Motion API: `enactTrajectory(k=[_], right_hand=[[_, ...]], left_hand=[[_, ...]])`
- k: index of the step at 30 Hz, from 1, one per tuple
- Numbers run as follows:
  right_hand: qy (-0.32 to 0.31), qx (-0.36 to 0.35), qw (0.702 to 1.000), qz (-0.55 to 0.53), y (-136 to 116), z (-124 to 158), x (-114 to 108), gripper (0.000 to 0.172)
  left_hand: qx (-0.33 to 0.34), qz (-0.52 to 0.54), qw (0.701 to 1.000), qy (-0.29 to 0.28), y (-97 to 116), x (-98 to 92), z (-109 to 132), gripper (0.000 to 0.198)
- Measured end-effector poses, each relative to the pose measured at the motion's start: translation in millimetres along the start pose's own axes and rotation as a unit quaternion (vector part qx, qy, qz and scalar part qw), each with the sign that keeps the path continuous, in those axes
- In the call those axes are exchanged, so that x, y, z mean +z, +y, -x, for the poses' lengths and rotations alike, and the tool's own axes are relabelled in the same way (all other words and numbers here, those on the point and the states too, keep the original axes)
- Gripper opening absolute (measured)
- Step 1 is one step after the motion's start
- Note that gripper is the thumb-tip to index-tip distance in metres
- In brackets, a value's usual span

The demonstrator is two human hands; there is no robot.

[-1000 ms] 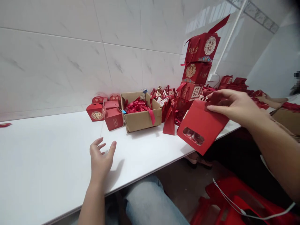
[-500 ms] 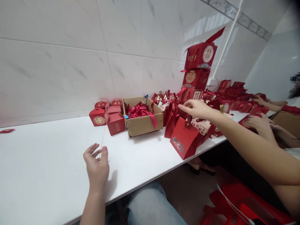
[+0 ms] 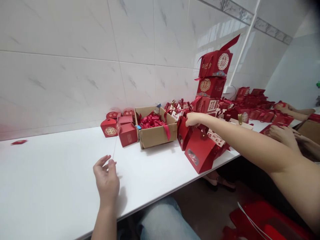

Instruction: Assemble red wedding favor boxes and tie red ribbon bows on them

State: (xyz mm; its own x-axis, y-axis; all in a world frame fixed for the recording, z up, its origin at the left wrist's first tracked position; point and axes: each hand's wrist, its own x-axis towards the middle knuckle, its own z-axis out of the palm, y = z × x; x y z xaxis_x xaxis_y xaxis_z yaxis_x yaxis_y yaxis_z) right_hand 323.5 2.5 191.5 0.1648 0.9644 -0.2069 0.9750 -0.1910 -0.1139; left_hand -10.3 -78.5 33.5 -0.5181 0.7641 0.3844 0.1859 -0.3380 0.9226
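Note:
My left hand (image 3: 107,178) is held over the white table (image 3: 62,176), fingers loosely curved and apart, with nothing in them. On the right, my right hand (image 3: 194,119) has its fingers bent around the top of a red gift box (image 3: 183,135); the fingertips are partly hidden. Just in front of that box and under my wrist stands a larger red gift box (image 3: 201,151) with a small clear window. Left of my right hand is a cardboard box (image 3: 158,136) filled with dark red ribbons (image 3: 151,120).
Small red boxes (image 3: 127,133) sit left of the cardboard box. Red boxes with round emblems are stacked (image 3: 211,86) by the wall. A flat red piece (image 3: 19,142) lies far left. Another person's hands (image 3: 283,136) work at the right among many red boxes.
My right hand has come down and left from above the red boxes, and its fingers have closed at a box top. My left hand has kept its open pose. The view has shifted slightly.

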Motion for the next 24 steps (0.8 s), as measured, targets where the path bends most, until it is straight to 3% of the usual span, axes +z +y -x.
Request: enactTrajectory(k=[7,15,24], right_hand=[[-0.021,-0.020,0.999,-0.021,2.5,-7.8,-4.3,0.021],[-0.012,-0.006,1.000,-0.011,-4.5,-34.9,-3.3,0.023],[-0.013,0.029,0.999,-0.005,-32.2,-62.3,-8.6,0.030]], left_hand=[[0.014,0.017,1.000,-0.012,0.5,-0.3,0.5,0.040],[0.002,0.012,0.999,-0.040,-8.4,-3.1,-2.3,0.046],[-0.016,0.011,0.999,-0.039,-9.3,-3.4,-3.4,0.053]])
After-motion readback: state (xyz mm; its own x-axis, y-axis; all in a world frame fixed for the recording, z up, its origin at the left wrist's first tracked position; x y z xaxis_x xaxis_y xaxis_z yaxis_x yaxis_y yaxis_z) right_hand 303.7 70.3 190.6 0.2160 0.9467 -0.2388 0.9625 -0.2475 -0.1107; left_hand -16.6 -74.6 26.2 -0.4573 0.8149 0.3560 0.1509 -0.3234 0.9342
